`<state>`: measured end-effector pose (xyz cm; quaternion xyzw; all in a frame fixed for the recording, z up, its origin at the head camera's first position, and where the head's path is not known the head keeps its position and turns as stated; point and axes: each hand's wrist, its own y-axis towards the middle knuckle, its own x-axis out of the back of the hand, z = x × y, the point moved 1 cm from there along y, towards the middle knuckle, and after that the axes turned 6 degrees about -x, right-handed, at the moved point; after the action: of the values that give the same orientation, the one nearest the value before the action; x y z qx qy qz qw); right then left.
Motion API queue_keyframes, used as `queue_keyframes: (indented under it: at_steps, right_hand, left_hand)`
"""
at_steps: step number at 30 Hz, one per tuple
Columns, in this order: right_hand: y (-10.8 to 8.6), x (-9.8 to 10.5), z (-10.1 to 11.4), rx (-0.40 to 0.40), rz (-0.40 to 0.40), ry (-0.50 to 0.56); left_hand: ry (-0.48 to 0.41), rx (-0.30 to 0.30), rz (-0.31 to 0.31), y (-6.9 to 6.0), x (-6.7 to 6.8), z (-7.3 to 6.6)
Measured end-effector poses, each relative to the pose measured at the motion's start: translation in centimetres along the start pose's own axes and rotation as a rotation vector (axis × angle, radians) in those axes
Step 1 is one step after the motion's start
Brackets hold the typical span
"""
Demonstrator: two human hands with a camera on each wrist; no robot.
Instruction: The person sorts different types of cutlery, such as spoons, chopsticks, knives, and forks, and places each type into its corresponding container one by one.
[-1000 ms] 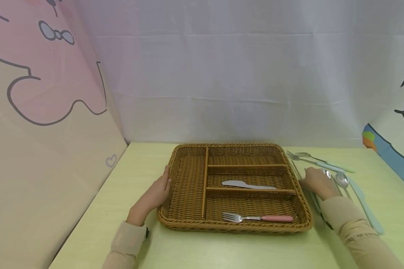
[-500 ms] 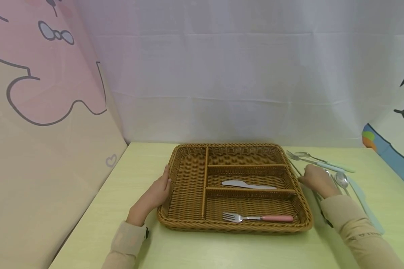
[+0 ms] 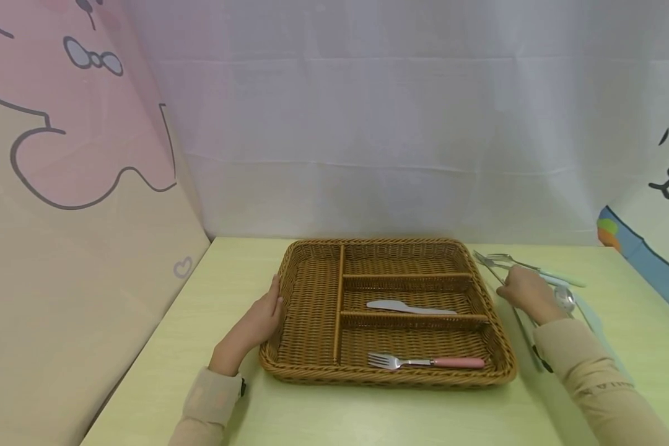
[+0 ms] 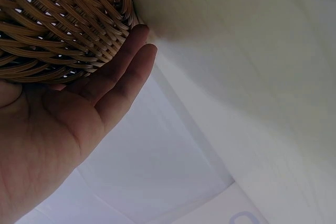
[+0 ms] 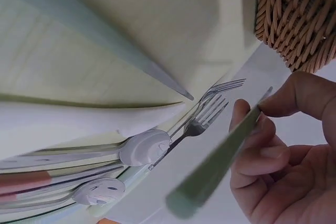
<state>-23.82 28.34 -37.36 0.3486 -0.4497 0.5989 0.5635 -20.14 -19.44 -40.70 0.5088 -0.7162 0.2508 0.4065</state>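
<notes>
Along the left outer side of the wicker tray (image 3: 387, 376), my left hand (image 3: 254, 323) rests with fingers extended; the left wrist view has this hand (image 4: 68, 114) beside the weave (image 4: 68, 30). My right hand (image 3: 529, 296) is just right of the tray. Between thumb and fingers, that hand (image 5: 294, 166) pinches a slim green stick with a metal tip, like a chopstick (image 5: 210, 174), tilted above the table. A similar stick (image 5: 89, 24) lies on the table. Inside the tray are a white knife (image 3: 396, 305) in the middle right compartment and a pink-handled fork (image 3: 457, 362) in the front one.
Right of the tray lie forks (image 3: 557, 275), a spoon (image 3: 565, 298) and a pale green utensil (image 3: 593, 313), partly behind the right arm. A white knife (image 5: 94, 124) lies near two spoons in the right wrist view. Cloth walls (image 3: 368, 124) enclose the table.
My right hand has shifted slightly toward the back, and the stick it pinches has come up with its tip farther back. My left hand and the tray have stayed in place.
</notes>
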Motion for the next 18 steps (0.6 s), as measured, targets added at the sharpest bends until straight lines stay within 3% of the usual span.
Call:
queue_keyframes:
  at_steps: [10,18]
  right_hand:
    - [0.0,0.9,1.2,0.038,-0.091,0.002]
    - [0.4,1.3,2.4,0.032,-0.096,-0.010]
  left_hand:
    - [0.003,-0.001,-0.002,0.0,0.0,0.0]
    - [-0.002,0.005,0.001,0.0,0.0,0.0]
